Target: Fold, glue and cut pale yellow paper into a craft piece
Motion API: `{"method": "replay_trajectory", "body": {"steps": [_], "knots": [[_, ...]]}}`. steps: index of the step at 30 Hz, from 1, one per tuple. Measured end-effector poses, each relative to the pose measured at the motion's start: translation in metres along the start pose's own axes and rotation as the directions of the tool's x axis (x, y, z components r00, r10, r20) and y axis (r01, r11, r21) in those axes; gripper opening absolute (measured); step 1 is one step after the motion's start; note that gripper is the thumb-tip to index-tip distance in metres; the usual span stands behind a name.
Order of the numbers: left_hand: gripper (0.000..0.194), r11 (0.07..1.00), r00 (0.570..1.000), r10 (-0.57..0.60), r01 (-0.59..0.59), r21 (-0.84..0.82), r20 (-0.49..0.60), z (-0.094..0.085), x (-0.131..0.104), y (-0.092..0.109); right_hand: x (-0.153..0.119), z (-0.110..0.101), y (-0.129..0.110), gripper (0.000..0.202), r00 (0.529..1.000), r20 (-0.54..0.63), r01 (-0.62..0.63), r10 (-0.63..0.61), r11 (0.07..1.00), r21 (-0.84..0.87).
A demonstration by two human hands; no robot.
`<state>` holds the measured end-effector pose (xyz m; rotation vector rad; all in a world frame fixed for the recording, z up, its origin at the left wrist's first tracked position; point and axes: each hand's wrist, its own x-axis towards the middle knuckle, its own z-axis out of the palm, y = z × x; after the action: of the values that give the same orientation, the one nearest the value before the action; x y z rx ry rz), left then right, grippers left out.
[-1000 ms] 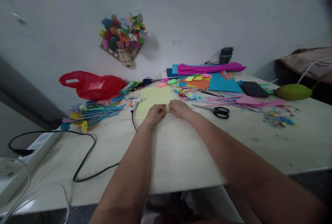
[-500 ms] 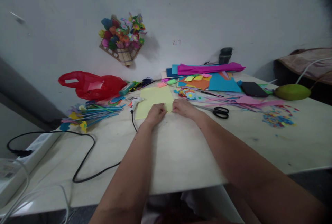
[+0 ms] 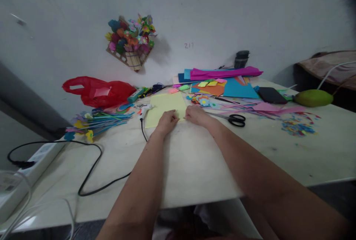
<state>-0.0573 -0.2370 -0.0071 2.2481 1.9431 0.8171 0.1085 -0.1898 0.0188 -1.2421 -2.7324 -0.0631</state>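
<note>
A pale yellow sheet of paper [image 3: 167,103] lies flat on the table in front of me. My left hand [image 3: 167,120] is closed, its fingertips pinching the sheet's near edge. At the near right corner my right hand [image 3: 197,115] is also closed, fingers bunched on the paper's edge. Exactly how the fingertips grip the edge is too small to see. Just left of the sheet rests a white glue gun [image 3: 144,111] with a black cord. Black-handled scissors [image 3: 236,120] lie to the right of my right hand, their blades partly behind it.
Foam flowers on stems [image 3: 102,121] and a red plastic bag [image 3: 100,91] sit at the left. Coloured sheets [image 3: 240,88] and a magenta roll [image 3: 225,72] are at the back. Paper scraps [image 3: 299,126], a phone [image 3: 272,95] and a green pouch [image 3: 314,98] lie right. A power strip [image 3: 41,160] stands left.
Almost nothing differs. Both hands stay at the sheet's near edge, with only a very slight shift of the fingers.
</note>
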Motion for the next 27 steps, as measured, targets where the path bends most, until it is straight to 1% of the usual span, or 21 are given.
{"method": "replay_trajectory", "body": {"steps": [10,14,20,27], "knots": [[0.006,1.0,1.0,-0.027,0.027,-0.008,-0.002,-0.001,-0.001,0.003,0.0,0.003,0.01,0.028,1.0,-0.001,-0.019,0.019,1.0,-0.008],[0.006,1.0,1.0,-0.026,0.026,-0.016,-0.005,0.0,-0.001,0.002,0.001,0.003,0.01,0.029,1.0,0.003,-0.022,0.022,1.0,-0.021],[0.008,1.0,1.0,-0.011,0.01,-0.021,-0.02,0.002,0.0,-0.001,-0.001,-0.002,0.005,0.033,0.995,0.022,-0.099,0.1,0.994,-0.046],[0.006,1.0,1.0,-0.013,0.013,-0.007,-0.028,0.002,0.0,0.001,0.001,0.003,0.005,0.035,0.984,-0.005,-0.179,0.178,0.984,-0.022]]}}
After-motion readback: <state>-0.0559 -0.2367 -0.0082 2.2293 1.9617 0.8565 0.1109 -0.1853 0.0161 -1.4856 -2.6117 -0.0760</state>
